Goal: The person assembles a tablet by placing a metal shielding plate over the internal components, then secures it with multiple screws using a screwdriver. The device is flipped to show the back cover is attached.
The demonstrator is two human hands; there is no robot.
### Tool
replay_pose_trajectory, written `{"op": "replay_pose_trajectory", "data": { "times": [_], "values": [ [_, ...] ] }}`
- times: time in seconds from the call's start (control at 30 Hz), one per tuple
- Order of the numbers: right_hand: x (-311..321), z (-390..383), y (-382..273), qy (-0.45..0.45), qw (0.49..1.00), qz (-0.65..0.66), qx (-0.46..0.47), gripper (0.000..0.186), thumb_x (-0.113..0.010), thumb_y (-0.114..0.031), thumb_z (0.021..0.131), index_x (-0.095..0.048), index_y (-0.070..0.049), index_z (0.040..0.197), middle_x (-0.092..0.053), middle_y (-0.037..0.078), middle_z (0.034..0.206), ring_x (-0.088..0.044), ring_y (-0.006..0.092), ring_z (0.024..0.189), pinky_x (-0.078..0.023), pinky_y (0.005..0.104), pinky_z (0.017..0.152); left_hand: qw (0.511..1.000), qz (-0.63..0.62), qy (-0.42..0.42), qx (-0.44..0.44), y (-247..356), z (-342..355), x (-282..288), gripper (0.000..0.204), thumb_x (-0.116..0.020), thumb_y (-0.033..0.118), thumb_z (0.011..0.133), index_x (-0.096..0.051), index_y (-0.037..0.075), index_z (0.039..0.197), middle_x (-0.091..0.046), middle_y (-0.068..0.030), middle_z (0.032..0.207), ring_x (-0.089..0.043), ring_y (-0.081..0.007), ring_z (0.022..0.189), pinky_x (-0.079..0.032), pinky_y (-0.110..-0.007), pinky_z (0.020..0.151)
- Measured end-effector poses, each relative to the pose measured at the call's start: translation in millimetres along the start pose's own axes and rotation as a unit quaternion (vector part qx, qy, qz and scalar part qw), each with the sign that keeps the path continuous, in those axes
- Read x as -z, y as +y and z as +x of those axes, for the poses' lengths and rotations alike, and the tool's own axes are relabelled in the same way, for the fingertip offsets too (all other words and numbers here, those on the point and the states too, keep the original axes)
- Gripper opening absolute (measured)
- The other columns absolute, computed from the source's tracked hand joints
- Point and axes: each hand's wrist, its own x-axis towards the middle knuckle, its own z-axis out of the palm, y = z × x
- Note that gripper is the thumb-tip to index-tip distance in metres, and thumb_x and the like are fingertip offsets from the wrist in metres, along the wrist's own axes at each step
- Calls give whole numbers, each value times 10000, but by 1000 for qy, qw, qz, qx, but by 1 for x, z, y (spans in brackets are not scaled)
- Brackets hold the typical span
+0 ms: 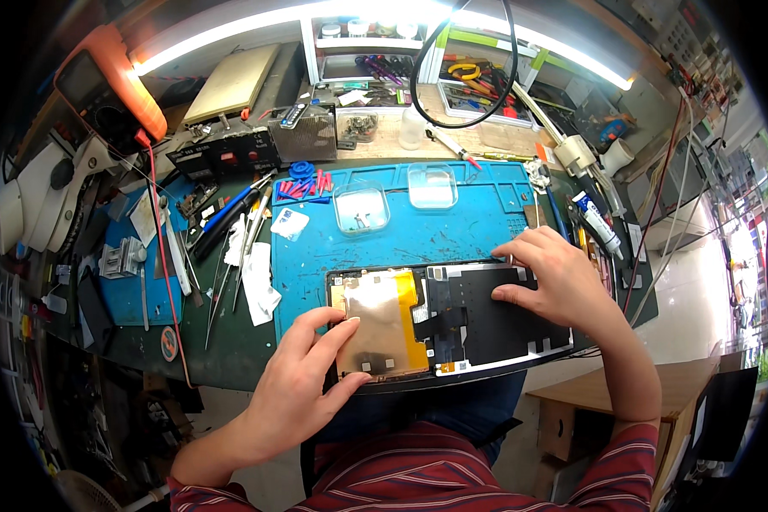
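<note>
An opened tablet-like device lies at the front edge of the blue work mat (303,256). On its left is a gold-backed panel (375,320) with a yellow strip; on its right, a black panel (499,320) with white edging. A dark flex cable (442,322) bridges the two. My left hand (303,367) grips the gold panel's left end, fingertips at the side and thumb by the lower corner. My right hand (555,277) arches over the black panel, thumb on its face and index finger at the far edge. The undersides are hidden.
Two clear plastic trays (361,209) (433,186) stand behind the device, the left one holding small parts. Tweezers and pens (230,209) lie left, near a crumpled white tissue (258,286). A blue-and-white tube (597,224) lies right. An orange multimeter (111,85) stands back left.
</note>
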Motion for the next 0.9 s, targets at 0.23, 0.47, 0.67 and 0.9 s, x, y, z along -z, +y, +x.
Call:
{"op": "replay_pose_trajectory", "data": {
  "times": [0.23, 0.47, 0.67, 0.9],
  "values": [
    [10, 10, 16, -73, 994, 66, -43, 469, -888, -357, 845, -703, -85, 1180, -711, 88, 1078, -655, 313, 1099, -531, 430, 962, 1000, -4, -29, 6, 1, 5, 7, 615, -879, 58, 832, -629, 10, 1391, -535, -155, 1390, -651, -249, 981, -566, -382, 906],
    [20, 16, 9, -145, 985, 29, -92, 571, -937, -428, 767, -696, -64, 1135, -707, 102, 1065, -632, 302, 1119, -521, 421, 954, 999, 5, -31, 9, 3, 8, 8, 610, -875, 30, 824, -638, 6, 1385, -531, -151, 1392, -639, -221, 919, -567, -371, 885],
    [28, 27, 31, -174, 979, 97, -41, 527, -930, -405, 787, -713, -40, 1098, -673, 102, 1010, -640, 287, 1021, -517, 399, 892, 999, 24, -48, 11, 7, 9, 14, 617, -881, 60, 812, -646, 24, 1381, -544, -131, 1380, -591, -273, 1065, -524, -399, 970],
    [37, 45, 50, -249, 943, 214, -45, 295, -786, -246, 974, -767, -27, 1170, -704, 75, 855, -673, 179, 823, -530, 350, 769, 999, 23, -29, -17, 2, 9, 12, 612, -880, 81, 816, -647, 27, 1379, -543, -125, 1372, -549, -301, 1133, -491, -426, 1018]
  ]
}}
